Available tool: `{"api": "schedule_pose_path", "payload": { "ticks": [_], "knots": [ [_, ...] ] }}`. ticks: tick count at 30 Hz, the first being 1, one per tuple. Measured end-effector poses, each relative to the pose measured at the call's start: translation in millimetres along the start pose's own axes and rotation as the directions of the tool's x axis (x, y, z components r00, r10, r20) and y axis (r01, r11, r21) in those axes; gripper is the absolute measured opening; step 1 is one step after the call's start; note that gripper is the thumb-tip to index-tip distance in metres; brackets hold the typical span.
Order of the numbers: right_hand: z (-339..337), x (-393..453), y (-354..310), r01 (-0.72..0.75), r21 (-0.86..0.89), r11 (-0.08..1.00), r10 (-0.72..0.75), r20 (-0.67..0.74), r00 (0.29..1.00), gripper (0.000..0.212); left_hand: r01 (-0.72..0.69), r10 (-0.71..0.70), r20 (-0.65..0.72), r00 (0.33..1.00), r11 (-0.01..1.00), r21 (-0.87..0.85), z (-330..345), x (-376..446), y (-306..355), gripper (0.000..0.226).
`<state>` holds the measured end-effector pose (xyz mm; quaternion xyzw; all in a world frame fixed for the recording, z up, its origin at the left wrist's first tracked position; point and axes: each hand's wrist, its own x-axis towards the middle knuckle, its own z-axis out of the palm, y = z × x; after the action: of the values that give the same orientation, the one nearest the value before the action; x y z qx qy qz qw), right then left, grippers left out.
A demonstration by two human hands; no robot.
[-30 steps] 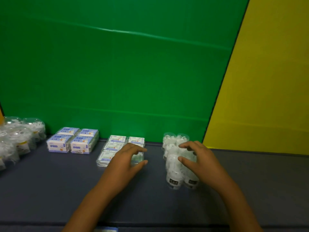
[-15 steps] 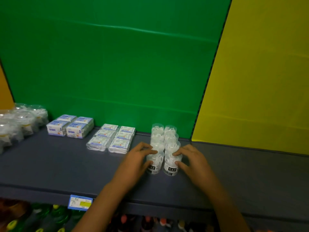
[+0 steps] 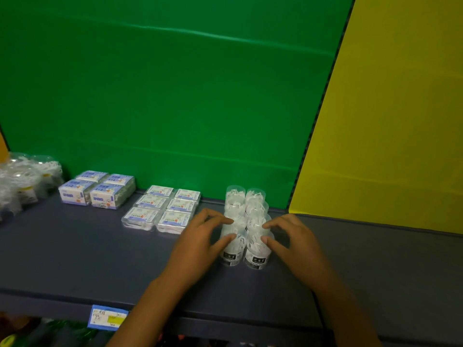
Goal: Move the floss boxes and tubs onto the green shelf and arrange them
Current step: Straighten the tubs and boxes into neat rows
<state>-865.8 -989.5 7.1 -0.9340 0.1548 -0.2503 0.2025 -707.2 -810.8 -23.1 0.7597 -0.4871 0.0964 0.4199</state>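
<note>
**Shelf stock: floss tubs held between both hands**

Item 1. Clear floss tubs (image 3: 244, 229): a double row running from the green back wall (image 3: 175, 96) toward the front, standing upright on the dark shelf (image 3: 75, 259). The two front tubs carry black labels. Contents show as white floss picks.

Item 2. Left hand (image 3: 200, 244): placed on the left side of the front tubs, fingers (image 3: 220, 219) curled, thumb against the left front tub, gripping it.

Item 3. Right hand (image 3: 293, 241): placed on the right side of the front tubs, fingers curled, thumb against the right front tub, gripping it.

Item 4. Flat floss boxes (image 3: 165, 211): six, in two columns of three, lying flat just left of the tubs, apart from the left hand.

Item 5. Blue-and-white floss boxes (image 3: 99, 189): four, in a two-by-two block, further left, near the back wall.

Item 6. Round clear tubs (image 3: 25, 179): a cluster at the far left end of the shelf; count cannot be told.

Item 7. Price tag (image 3: 107, 320): blue with a yellow patch, fixed to the shelf's front edge.

Item 8. Yellow panel (image 3: 388, 121): adjoins the green wall on the right.
</note>
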Motion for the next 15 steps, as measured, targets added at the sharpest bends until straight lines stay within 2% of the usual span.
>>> {"api": "schedule_pose_path", "payload": {
  "ticks": [3,9,15],
  "knots": [
    [2,10,3,-0.013,-0.010,1.000,0.012,-0.005,1.000,0.024,0.023,-0.024,-0.025,0.999,1.000,-0.013,-1,16,-9,0.025],
    [13,24,10,-0.029,0.017,0.999,0.029,0.008,1.000,0.019,0.010,-0.010,0.078,0.997,1.000,-0.002,7,36,-22,0.021],
    [10,33,14,-0.038,0.018,0.999,0.038,-0.004,0.999,0.016,-0.009,0.012,0.085,0.996,0.999,-0.036,7,48,-32,0.017]
  ]
}}
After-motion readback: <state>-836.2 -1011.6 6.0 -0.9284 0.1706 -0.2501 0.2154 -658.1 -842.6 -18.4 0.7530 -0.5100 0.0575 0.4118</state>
